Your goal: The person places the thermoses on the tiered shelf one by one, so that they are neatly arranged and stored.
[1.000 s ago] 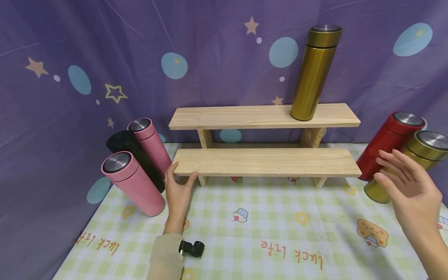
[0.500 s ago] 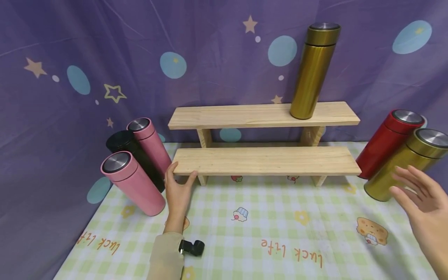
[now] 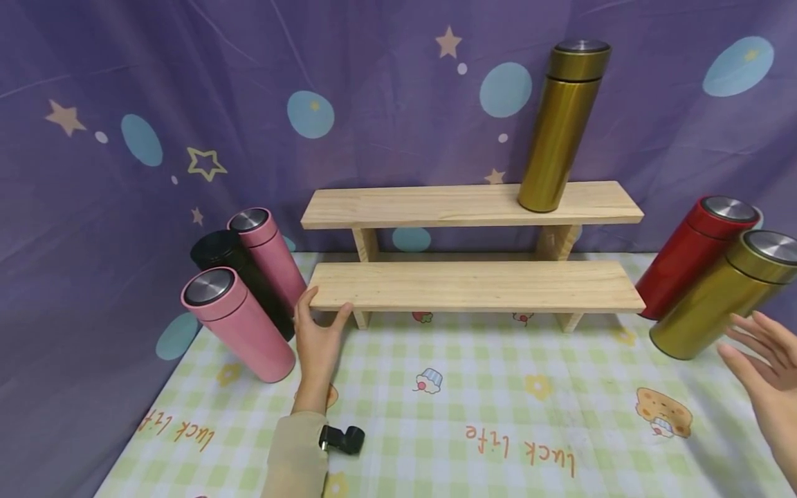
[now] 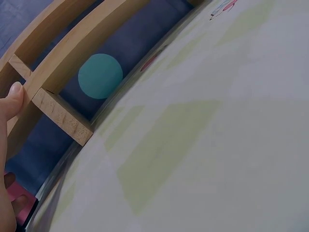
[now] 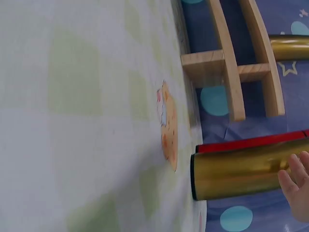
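Note:
My left hand (image 3: pixel 316 344) grips the front left corner of the two-tier wooden shelf (image 3: pixel 473 287), its thumb on the front edge and its fingers at the left end. The left wrist view shows that thumb (image 4: pixel 15 94) against the board's edge. My right hand (image 3: pixel 768 370), partly out of the head view, is held in the air with fingers spread and nothing in them. It is nearest to a gold thermos bottle (image 3: pixel 722 297), which stands before a red thermos bottle (image 3: pixel 694 256). On the upper tier stands another gold thermos bottle (image 3: pixel 563 131), towards the right.
Left of the shelf stand a pink thermos bottle (image 3: pixel 243 332), a black one (image 3: pixel 249 277) and another pink one (image 3: pixel 270 252), close together. A checked cloth (image 3: pixel 486 387) covers the table. Behind hangs a purple patterned curtain (image 3: pixel 398 90).
My right hand has drawn away from the gold bottle at the right, towards the right edge of the head view. The left hand, shelf and bottles have stayed in place.

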Demonstrator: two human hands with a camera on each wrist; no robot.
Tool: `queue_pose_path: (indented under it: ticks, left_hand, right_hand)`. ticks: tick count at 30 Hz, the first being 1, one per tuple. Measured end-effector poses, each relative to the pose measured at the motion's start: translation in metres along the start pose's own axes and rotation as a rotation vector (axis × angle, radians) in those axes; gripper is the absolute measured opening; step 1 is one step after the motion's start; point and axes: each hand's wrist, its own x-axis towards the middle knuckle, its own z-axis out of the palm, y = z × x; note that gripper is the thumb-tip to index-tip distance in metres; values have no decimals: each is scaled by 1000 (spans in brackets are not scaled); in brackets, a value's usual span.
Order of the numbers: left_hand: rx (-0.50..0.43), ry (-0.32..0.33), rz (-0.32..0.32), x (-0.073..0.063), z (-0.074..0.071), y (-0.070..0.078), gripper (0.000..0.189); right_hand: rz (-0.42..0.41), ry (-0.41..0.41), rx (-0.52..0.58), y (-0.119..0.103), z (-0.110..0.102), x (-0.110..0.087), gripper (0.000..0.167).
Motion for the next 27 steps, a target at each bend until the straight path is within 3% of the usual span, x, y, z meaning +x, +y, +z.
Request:
queue_pose_path:
  ticks: [5,9,18,25,27]
  left_hand:
    - [-4,-2,0,0,0,-1,77]
    - [-4,0,-1,0,0,-1,77]
    - [2,-6,-8,0,-1,0,78]
    - [2,-2,-5,0,-1,0,78]
    - [0,-1,-5,0,-1,0,78]
  right_hand:
    - [17,19,-50,13,-4,3,55]
    - [95,12,-57,12,-6,4,57]
    - [158,46,-85,15,-7,12,58]
    - [75,77,-56,91,-16,36,60]
    - [101,73,-40,96,-16,40,60]
